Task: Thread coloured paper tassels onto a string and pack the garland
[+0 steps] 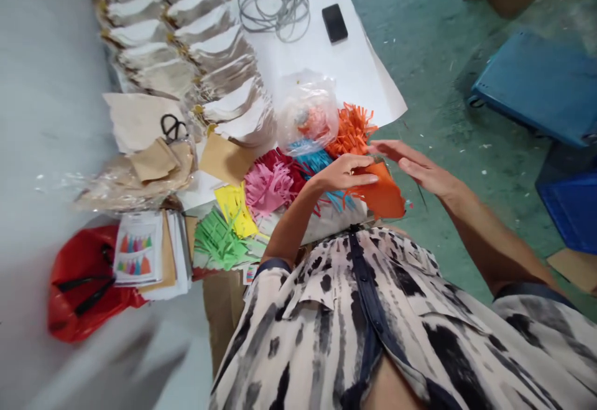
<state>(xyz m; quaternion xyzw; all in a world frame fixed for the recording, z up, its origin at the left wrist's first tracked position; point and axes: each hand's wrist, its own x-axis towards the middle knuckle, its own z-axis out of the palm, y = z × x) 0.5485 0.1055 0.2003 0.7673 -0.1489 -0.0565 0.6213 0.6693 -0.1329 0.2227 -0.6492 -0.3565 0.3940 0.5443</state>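
My left hand [342,173] is held over an orange fringed paper piece [382,195] at the table's near edge, fingers stretched and apart. I cannot tell whether the fingertips touch the paper. My right hand [417,166] is just right of it, fingers extended and nothing visible in them. Beyond the hands lies a bunch of orange fringed paper [351,130]. Blue fringed paper [317,160] and pink fringed paper [268,186] are left of it. Yellow paper strips [236,211] and green fringed paper [219,239] lie further left.
A clear plastic bag [308,114] with coloured paper sits behind the hands. Stacks of pale paper bundles [209,43] fill the far left, near black-handled scissors [172,127]. A coiled grey cable [275,5] and black phone-like object [334,23] lie further back. Blue bins [536,86] stand right.
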